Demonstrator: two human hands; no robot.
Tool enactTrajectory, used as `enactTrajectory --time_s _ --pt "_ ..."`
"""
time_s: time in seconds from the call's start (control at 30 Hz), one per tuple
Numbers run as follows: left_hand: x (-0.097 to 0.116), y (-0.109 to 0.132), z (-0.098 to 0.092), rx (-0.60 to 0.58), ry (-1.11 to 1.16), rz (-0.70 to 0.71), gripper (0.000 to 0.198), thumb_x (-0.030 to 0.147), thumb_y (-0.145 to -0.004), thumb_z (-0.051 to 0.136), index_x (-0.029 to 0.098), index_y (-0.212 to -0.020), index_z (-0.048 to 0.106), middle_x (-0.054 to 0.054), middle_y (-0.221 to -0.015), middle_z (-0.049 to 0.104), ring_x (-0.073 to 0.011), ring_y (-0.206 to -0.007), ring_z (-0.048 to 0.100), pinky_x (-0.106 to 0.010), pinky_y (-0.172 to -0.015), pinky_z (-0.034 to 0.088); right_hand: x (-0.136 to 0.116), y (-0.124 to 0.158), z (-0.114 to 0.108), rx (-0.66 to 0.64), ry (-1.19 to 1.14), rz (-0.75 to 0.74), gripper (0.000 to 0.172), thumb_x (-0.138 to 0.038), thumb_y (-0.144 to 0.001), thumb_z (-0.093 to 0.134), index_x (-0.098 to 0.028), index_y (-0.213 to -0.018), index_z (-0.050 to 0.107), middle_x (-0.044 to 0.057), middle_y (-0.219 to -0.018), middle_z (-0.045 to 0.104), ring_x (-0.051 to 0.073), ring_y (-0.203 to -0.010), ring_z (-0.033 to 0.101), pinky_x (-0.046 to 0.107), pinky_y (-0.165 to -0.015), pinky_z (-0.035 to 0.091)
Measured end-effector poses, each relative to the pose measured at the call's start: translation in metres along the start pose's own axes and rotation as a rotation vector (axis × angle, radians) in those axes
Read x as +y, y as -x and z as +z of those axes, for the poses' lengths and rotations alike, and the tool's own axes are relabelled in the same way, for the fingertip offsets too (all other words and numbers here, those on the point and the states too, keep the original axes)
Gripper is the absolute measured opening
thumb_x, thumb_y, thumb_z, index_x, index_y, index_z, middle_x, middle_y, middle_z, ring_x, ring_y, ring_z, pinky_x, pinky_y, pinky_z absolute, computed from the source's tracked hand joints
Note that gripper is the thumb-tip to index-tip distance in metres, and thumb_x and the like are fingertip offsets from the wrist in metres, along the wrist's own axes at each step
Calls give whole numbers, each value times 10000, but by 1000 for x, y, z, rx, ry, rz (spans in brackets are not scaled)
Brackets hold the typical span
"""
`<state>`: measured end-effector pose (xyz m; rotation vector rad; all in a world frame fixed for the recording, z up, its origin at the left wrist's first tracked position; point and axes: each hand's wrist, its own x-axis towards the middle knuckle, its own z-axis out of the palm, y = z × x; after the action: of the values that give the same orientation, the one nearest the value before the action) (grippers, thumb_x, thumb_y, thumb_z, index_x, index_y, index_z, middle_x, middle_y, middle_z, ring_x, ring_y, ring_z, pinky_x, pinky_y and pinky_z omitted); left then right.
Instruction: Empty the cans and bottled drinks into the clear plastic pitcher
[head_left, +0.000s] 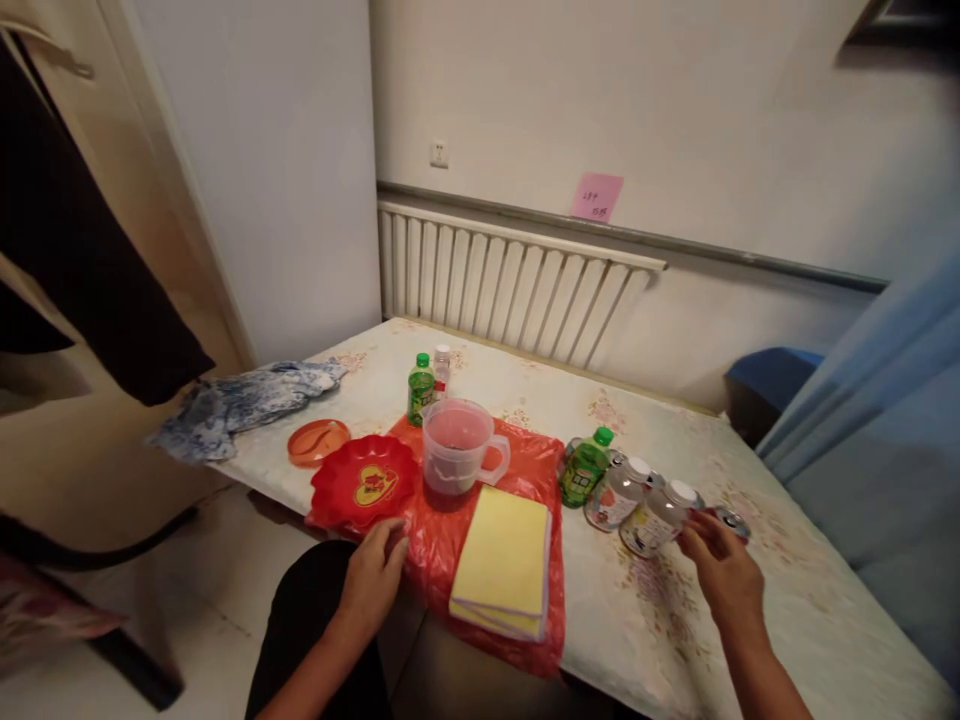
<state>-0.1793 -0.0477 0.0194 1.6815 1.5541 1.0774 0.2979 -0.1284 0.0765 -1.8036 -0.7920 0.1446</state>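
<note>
My right hand [721, 562] is at the right, its curled fingers at the side of a clear bottle with a white cap [654, 520]; what they grip, if anything, is hidden. Left of that bottle stand another white-capped bottle [619, 495] and a green bottle [585, 468], with cans partly hidden behind. My left hand [376, 570] rests by the table's front edge, just below a red scalloped plate [365, 482], fingers loosely apart and holding nothing. A clear measuring jug [452, 450] and a stack of yellow cloths [502, 560] lie on a red plastic sheet [429, 550].
An orange round lid [318, 442] and a blue-white cloth [255, 400] lie on the table's left side. Behind the jug stand a green bottle [421, 392] and a small clear bottle [442, 368]. A radiator [502, 285] lines the wall; a blue curtain [862, 400] hangs right.
</note>
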Motion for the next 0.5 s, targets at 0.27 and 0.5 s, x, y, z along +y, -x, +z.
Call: enactTrajectory --time_s 0.27,0.5 --pt "-17 -104 -23 -200 -594 32 409 205 -908 386 103 -1256 574 -204 -1413 511 -323 -1363 413 -475 -1126 304 -14 76 24 -242 -76 216 651 -617 -513 729 -151 -965 677 65 -736 735 252 -588 684 361 -618 564" --pt "-44 -146 -24 -340 -710 -154 666 341 -812 627 168 -1425 431 -214 -1582 245 -464 -1443 184 -651 -1074 225 -18 98 25 -310 -54 186 605 -631 -534 720 -169 -923 696 66 -762 754 231 -583 676 348 -612 565"
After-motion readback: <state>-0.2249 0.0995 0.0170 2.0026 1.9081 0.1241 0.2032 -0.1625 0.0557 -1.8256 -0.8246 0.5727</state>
